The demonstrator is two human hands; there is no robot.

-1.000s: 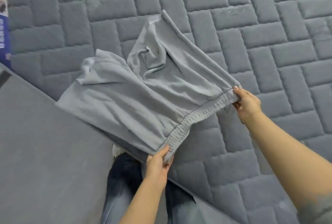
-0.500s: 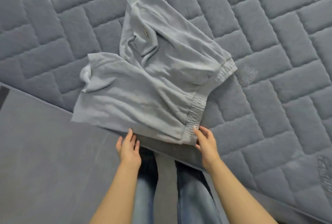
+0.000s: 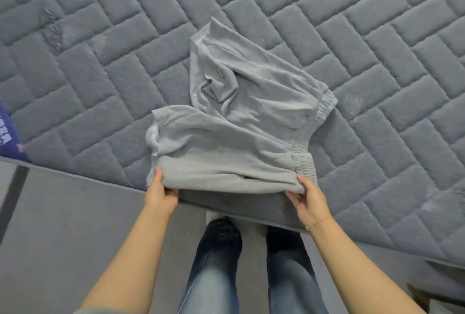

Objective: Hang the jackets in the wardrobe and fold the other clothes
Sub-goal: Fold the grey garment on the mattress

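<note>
Grey shorts (image 3: 234,125) with an elastic waistband lie rumpled on the grey quilted mattress (image 3: 377,49), close to its near edge. The waistband points right and the two legs point left and away. My left hand (image 3: 161,194) pinches the near left corner of the shorts, thumb on top and fingers under the cloth. My right hand (image 3: 305,200) pinches the near right corner by the waistband in the same way. Both corners sit right at the mattress edge.
The mattress edge runs from left to lower right just in front of my legs in blue jeans (image 3: 251,263). Grey floor (image 3: 63,238) lies on my side. A blue printed label (image 3: 7,135) shows at the far left.
The shorts went from held up by the waistband to lying on the mattress. Both hands came down to the near edge and took hold of the two near corners.
</note>
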